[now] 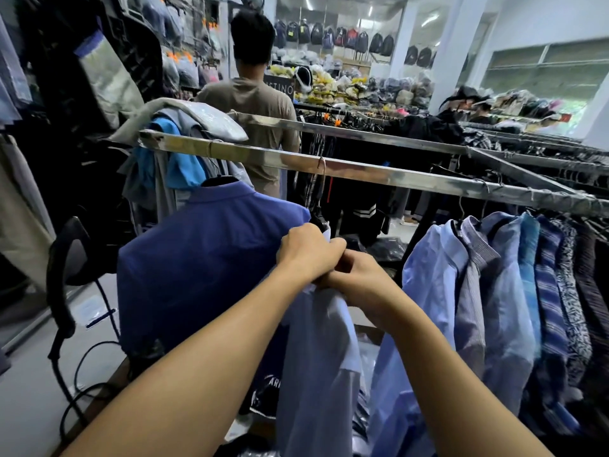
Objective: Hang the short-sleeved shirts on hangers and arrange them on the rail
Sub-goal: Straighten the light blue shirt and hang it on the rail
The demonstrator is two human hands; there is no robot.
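A pale blue-white shirt (321, 357) hangs from a wire hanger (321, 179) hooked on the steel rail (362, 171). Both my hands meet at its collar. My left hand (308, 250) grips the top of the shirt, fingers curled over the fabric. Just below and right of it, my right hand (359, 282) pinches the collar. A dark blue shirt (204, 262) hangs on a black hanger to the left. Several blue and striped shirts (494, 291) hang on the rail to the right.
Loose garments (184, 133) are draped over the rail's left end. A person in a tan T-shirt (257, 103) stands beyond the rail with their back to me. A black chair (71, 255) and cables stand at the left. More racks fill the right.
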